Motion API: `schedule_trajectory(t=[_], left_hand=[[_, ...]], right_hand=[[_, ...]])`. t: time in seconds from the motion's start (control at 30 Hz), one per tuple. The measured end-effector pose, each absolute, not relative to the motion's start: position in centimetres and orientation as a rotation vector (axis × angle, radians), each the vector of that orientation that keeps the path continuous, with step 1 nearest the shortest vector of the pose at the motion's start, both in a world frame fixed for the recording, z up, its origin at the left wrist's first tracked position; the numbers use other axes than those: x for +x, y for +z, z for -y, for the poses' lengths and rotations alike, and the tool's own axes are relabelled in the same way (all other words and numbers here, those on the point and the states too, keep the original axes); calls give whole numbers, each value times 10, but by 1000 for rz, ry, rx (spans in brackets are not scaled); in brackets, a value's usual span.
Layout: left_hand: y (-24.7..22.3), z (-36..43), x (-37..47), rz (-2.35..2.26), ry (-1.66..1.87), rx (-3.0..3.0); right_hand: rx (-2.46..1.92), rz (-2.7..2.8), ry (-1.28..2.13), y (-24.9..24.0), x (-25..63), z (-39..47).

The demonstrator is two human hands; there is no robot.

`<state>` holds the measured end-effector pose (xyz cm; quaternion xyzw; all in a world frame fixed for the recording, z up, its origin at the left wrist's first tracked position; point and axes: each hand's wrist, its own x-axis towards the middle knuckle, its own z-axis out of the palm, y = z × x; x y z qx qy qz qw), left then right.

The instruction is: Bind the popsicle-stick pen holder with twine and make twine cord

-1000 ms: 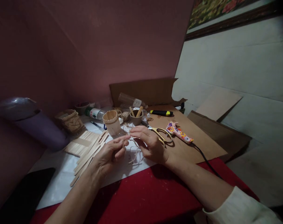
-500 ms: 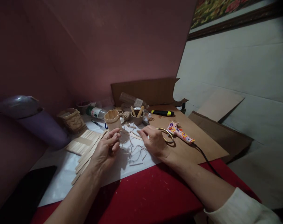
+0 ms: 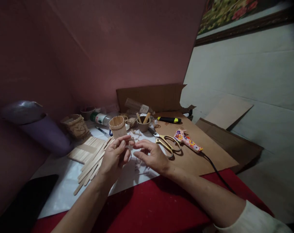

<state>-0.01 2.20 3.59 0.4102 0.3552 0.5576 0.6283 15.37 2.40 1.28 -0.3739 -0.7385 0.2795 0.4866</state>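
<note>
My left hand [image 3: 116, 152] is closed, thumb and forefinger pinched on what looks like a thin piece of twine [image 3: 130, 156] that curls below its fingertips. Close on its right is my right hand [image 3: 153, 156], fingers stretched towards the left fingertips and thumb apart, with nothing plainly in it. Just behind the left hand stands a small wooden cup [image 3: 118, 129] with a braided rim. Gold-handled scissors [image 3: 171, 145] lie right of my right hand. Loose craft sticks [image 3: 92, 166] fan out by my left wrist.
A flowered glue gun [image 3: 187, 140] with a black cord lies on brown cardboard [image 3: 210, 155]. Behind are a yellow-black cutter [image 3: 169, 119], a small pot [image 3: 143, 126] holding sticks, and a plastic bottle [image 3: 102, 118]. A decorated wooden container [image 3: 76, 126] and a purple tumbler [image 3: 45, 132] stand left.
My right hand has moved left to the left hand, and its fingers have opened from a pinch. The scissors are now uncovered. My left hand has stayed nearly in place.
</note>
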Motion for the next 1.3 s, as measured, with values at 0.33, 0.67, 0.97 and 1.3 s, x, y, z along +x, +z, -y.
schedule_trajectory(t=[0.33,0.67,0.97,1.3], left_hand=[[43,-16,4,-739,1247,977],[42,-10,10,-790,1131,817],[38,-4,16,-713,1036,804],[33,-11,14,-799,1162,853]], right_hand=[[-1014,1616,672,6,149,-20],[-916,1877,315,18,136,-2],[-1018,1782,490,10,130,-13],[-826,1404,989,17,139,-24]])
